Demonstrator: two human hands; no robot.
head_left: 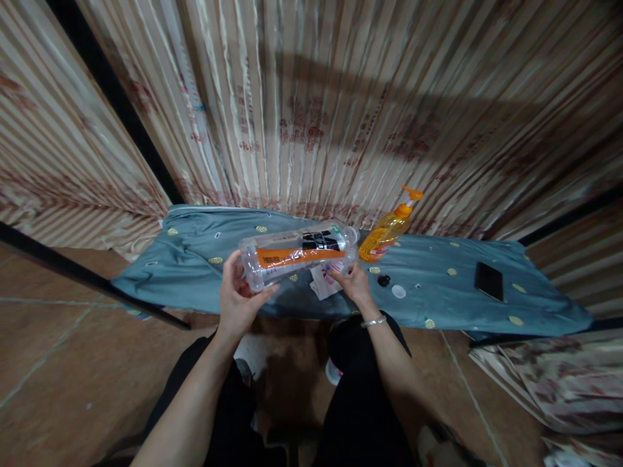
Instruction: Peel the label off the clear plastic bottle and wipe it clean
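A large clear plastic bottle (292,254) with an orange and black label lies sideways in the air between my hands, its neck to the right. My left hand (239,295) is wrapped round its base end. My right hand (354,284), with a bracelet at the wrist, grips the bottle near its shoulder. Beneath it, a white packet with pink print (325,284) lies on the cloth, partly hidden. Just right of the bottle's neck stands a pump bottle (384,235) of orange liquid with an orange pump head.
A grey-green cloth with yellow patterns (452,301) covers the narrow table. On it lie a small black cap (384,280), a white round lid (398,291) and a dark phone (489,281). A pleated curtain (311,130) hangs behind; black poles (117,97) stand at the sides.
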